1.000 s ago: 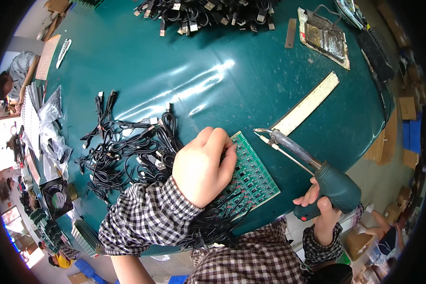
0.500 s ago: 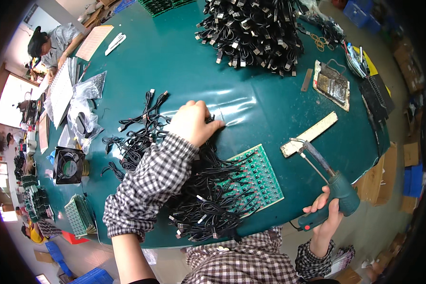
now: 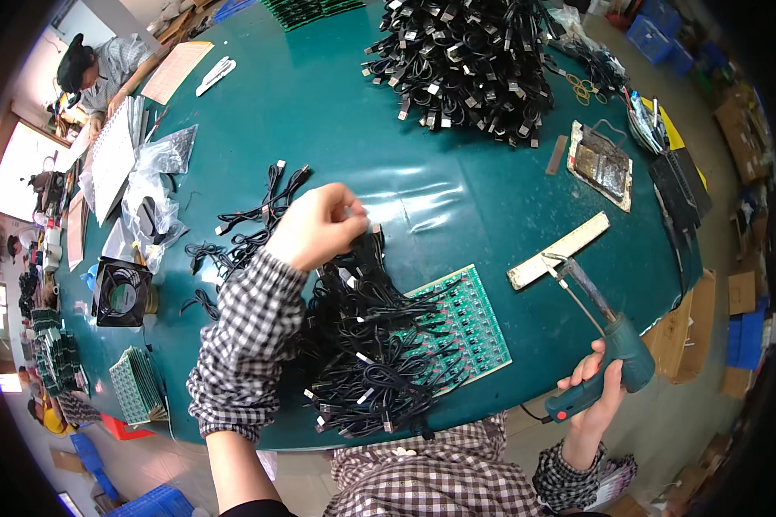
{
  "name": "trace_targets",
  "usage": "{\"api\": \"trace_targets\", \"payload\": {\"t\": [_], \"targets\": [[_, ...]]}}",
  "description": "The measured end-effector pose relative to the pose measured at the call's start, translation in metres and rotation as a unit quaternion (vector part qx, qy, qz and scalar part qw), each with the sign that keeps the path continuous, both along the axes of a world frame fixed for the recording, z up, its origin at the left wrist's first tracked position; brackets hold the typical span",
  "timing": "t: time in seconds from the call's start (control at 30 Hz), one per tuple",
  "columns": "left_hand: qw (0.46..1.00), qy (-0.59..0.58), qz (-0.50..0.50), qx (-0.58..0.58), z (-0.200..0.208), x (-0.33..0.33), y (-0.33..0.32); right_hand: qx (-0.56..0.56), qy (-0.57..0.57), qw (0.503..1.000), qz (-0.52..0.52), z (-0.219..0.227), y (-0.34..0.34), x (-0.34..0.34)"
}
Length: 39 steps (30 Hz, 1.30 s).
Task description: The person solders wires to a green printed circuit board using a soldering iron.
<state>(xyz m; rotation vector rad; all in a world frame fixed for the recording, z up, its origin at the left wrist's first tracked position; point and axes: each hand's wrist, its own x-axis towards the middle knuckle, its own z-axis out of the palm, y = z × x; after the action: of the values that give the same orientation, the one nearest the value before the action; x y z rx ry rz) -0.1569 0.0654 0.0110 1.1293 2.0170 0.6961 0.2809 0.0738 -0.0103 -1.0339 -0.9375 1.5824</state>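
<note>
My left hand (image 3: 315, 226) is closed on a black cable from the tangled pile of black cables (image 3: 366, 345) spread over the near table edge. The pile partly covers a green circuit board panel (image 3: 467, 323). My right hand (image 3: 597, 389) grips the handle of a teal soldering gun (image 3: 608, 340) off the table's near right edge; its metal tip rests by a pale wooden strip (image 3: 560, 250). Which end of the cable my left hand holds is hidden by the fingers.
A large heap of black cables (image 3: 466, 60) lies at the far side. A metal tray (image 3: 601, 164) sits at the right, a small black fan (image 3: 121, 293) and plastic bags (image 3: 151, 194) at the left. Another person (image 3: 95, 65) works at the far left corner.
My left hand left the green board, moved up and left, and closed on a cable at the pile's top. The soldering gun stayed in my right hand, its tip by the wooden strip.
</note>
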Motion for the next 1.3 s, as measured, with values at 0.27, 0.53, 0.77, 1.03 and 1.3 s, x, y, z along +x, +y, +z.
{"api": "trace_targets", "payload": {"t": [0.27, 0.53, 0.77, 1.03, 1.3], "targets": [[0.936, 0.346, 0.033, 0.065, -0.011, -0.048, -0.019, -0.018, -0.008, 1.000, -0.019, -0.003, 0.009, -0.003], [0.931, 0.357, 0.030, 0.064, -0.039, -0.075, 0.012, -0.004, -0.011, 0.999, -0.031, 0.005, 0.007, -0.002], [0.821, 0.345, -0.320, 0.324, 0.018, 0.027, 0.016, -0.001, -0.014, 0.998, -0.054, 0.003, 0.016, 0.002], [0.907, 0.060, -0.327, 0.259, -0.023, 0.014, 0.045, -0.011, -0.021, 0.998, -0.063, 0.000, 0.012, 0.010], [0.945, 0.222, -0.141, 0.197, -0.005, 0.060, 0.107, -0.022, -0.020, 0.997, -0.078, -0.003, 0.018, 0.012]]}}
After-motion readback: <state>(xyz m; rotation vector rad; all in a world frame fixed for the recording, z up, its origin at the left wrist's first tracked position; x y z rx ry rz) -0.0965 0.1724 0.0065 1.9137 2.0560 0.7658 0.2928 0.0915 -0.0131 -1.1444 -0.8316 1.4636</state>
